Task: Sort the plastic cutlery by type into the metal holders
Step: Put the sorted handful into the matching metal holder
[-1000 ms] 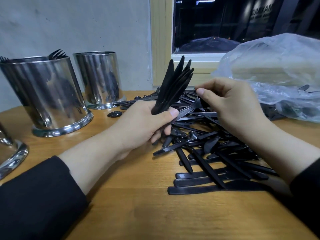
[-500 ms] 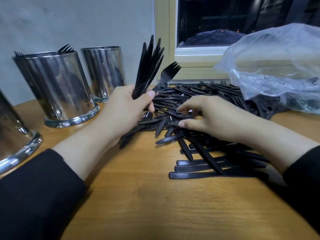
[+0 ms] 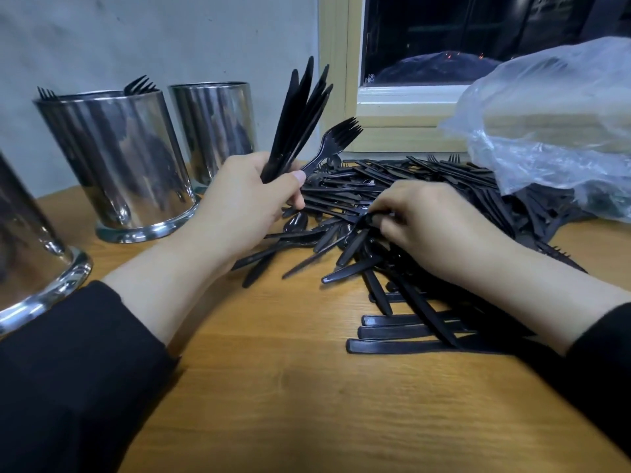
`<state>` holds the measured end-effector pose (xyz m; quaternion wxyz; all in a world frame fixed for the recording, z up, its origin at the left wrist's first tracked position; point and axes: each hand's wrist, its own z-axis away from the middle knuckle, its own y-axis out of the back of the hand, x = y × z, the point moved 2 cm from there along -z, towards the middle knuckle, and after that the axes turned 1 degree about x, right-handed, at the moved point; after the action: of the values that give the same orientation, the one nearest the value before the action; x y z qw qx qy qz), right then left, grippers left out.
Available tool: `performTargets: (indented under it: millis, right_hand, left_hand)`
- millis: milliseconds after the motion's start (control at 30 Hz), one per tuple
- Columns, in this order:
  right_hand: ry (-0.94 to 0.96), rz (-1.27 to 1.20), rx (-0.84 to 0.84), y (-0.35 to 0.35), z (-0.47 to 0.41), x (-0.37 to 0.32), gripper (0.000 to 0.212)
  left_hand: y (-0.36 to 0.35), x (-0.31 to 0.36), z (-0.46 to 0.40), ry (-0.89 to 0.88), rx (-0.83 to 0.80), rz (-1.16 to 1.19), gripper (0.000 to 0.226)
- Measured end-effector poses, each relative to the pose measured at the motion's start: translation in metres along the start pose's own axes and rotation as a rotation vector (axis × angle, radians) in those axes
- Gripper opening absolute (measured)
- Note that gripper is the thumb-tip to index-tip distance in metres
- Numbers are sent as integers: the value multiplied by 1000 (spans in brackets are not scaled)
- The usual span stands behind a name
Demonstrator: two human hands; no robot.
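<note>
Lowered into the cutlery pile [image 3: 392, 199] on the wooden table [image 3: 307, 404], right hand [image 3: 433, 230] pinches one piece (left hand [image 3: 246, 203] grips knives [image 3: 300, 114]).

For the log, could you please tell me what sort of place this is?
Probably a back room of a café or canteen, though that is a guess: a wooden table by a window, metal holders, and a pile of plastic cutlery spilling from a plastic bag.

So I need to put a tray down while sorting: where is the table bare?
Bare wood runs along the near edge of the table, between the two sleeves, below the cutlery pile. A narrower strip lies between the holders and the left hand. The right side is crowded by pile and plastic bag.
</note>
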<state>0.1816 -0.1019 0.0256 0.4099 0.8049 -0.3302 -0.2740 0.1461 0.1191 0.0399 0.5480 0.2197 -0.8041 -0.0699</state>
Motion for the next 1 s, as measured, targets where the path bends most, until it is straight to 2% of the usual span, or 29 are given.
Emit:
performTargets:
  millis: [100, 233, 333, 533, 700, 900, 1000]
  right_hand:
    - [5, -38, 158, 15, -3, 6, 16]
    - [11, -103, 240, 31, -1, 9, 12]
    - [-69, -223, 256, 31, 1, 11, 6]
    - [-188, -347, 255, 32, 2, 11, 20]
    - [-247, -458, 250, 33, 1, 10, 17]
    - [-238, -600, 262, 34, 0, 7, 15]
    - [-225, -558, 240, 36, -1, 9, 13]
  left_hand:
    - [2, 2, 1, -8, 4, -53, 10]
    - [1, 5, 3, 1, -51, -122, 10]
    - [-1, 7, 5, 34, -116, -110, 8]
    - [-5, 10, 9, 47, -179, -47, 6]
    - [-4, 12, 11, 48, -252, -55, 12]
    - [-9, 13, 14, 37, -349, -74, 22]
    - [-12, 13, 14, 33, -371, -61, 26]
